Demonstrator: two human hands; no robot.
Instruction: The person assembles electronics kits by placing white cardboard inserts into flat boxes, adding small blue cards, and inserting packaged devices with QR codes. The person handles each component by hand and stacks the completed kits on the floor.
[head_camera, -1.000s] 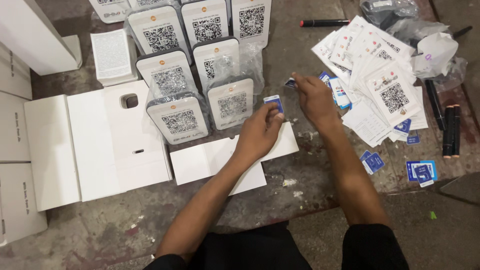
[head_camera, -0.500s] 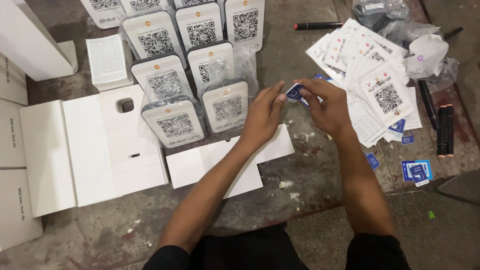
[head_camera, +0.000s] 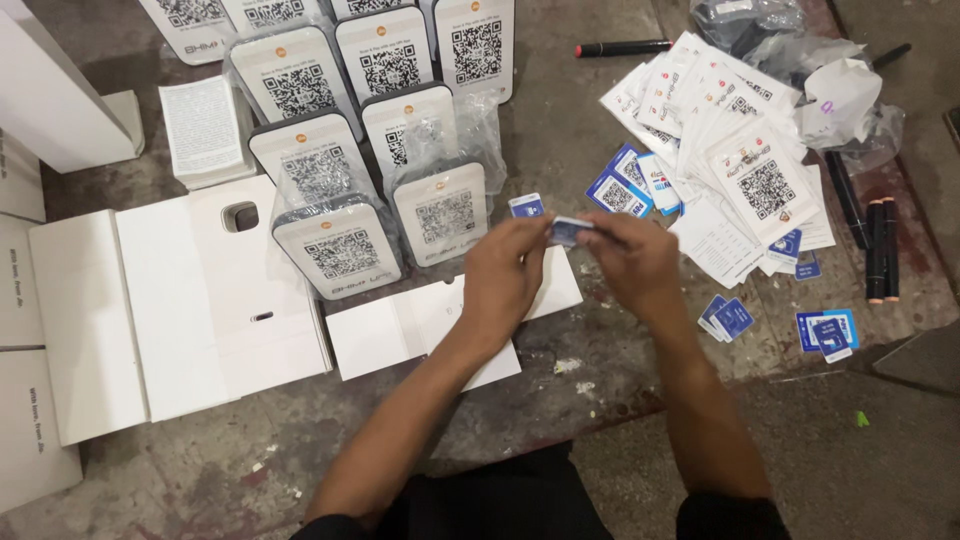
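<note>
Left hand (head_camera: 505, 272) and right hand (head_camera: 632, 258) meeting above the flat white cardboard sheet (head_camera: 425, 325), fingertips of both pinched on one small blue-and-white card (head_camera: 566, 231). Just behind that sheet, rounded white code-printed plastic stands (head_camera: 440, 212); to its right, a fanned pile of white printed leaflets (head_camera: 740, 160).

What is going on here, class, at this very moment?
A person sits over a worn floor, both hands raised together. The left hand and right hand pinch one small blue card between them. White code plaques stand in rows to the left; printed sheets lie fanned to the right.
</note>
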